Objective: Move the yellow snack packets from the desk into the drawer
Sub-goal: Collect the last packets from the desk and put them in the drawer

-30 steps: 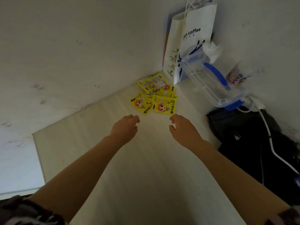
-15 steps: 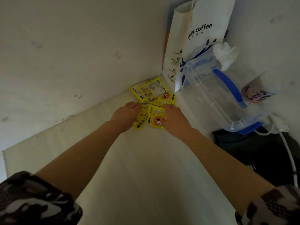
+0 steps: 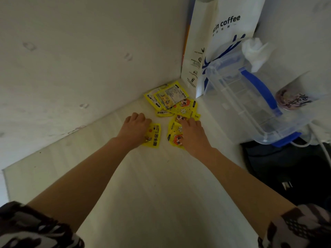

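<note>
Change: both hands now on packets, nearer ones dragged clear of pile.
Left hand: curled onto packet.
Right hand: flat, pressing packet.
Pile: just beyond the fingertips, in desk corner.

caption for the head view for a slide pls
Both hands on yellow snack packets in the desk corner: left hand grips one, right hand presses another, beside a coffee bag.

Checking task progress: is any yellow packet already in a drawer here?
No: the yellow packets all lie on the desk near the corner, two of them under the left hand and right hand; no drawer shows.
</note>
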The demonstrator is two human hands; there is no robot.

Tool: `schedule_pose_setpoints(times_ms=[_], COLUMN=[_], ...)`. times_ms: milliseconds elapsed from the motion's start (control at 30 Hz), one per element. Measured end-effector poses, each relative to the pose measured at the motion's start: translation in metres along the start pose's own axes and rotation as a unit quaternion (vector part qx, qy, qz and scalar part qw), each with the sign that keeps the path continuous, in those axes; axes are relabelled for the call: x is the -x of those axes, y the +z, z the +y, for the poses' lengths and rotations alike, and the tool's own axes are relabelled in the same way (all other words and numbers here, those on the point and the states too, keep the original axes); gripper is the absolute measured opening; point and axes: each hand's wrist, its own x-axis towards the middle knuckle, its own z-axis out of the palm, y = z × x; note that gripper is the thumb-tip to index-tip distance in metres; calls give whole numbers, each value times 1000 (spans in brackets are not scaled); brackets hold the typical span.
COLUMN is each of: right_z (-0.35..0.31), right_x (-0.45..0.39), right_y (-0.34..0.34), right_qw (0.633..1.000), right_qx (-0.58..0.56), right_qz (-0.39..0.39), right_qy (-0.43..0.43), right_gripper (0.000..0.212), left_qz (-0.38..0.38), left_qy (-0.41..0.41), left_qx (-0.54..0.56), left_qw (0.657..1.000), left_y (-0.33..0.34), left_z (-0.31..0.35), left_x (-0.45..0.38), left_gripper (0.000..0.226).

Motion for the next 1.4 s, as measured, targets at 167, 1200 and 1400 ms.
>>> schedule_pose_setpoints(times_ms=[167,1200,1400], right_z=[3,-16,-22], right_x=[9,-124,-119], right_y=[-4,-30,-28], right_qw=[999,842,829], right_qx=[-21,-459,-484], right_qz=[-31,78,90], right_qy=[-2,271,266], right_gripper=[44,35,30], left_qz=[-14,65,77], left_qy=[-43,-108,-106], left_qx=[92,292,307], left_qw=[995,948,943], left_y=[5,-29,-27], left_z=[-10,-4,-1], left_x=[12,-84,-76], left_gripper=[63,54,52])
